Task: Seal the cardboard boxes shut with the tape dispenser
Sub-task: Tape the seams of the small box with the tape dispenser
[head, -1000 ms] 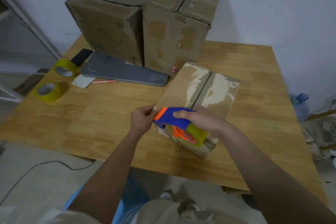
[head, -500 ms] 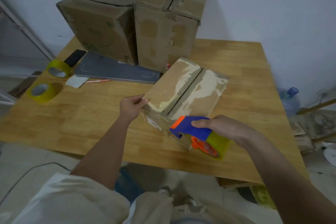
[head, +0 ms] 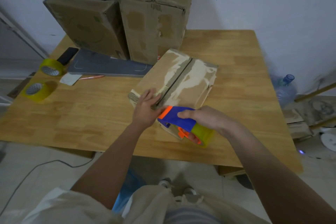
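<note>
A flat cardboard box [head: 189, 80] with torn pale patches and a centre seam lies on the wooden table [head: 87, 114]. My left hand [head: 148, 108] presses flat on the box's near end, fingers straight beside the seam. My right hand [head: 205, 117] grips a blue and orange tape dispenser [head: 179, 120] with a yellowish tape roll, its orange front edge at the near end of the seam, touching my left fingers. Two taller boxes stand at the back: one on the left [head: 87, 18], one on the right [head: 156, 12].
Two yellow tape rolls [head: 51, 67] [head: 38, 91] lie at the table's left edge, with a black phone [head: 67, 56], a grey board [head: 109, 63], a white slip and a pen nearby. A water bottle [head: 285, 87] and clutter sit on the floor at right.
My left hand left the box's near left corner and now lies flat on top by the seam. My right hand brought the dispenser up and left to the seam's near end.
</note>
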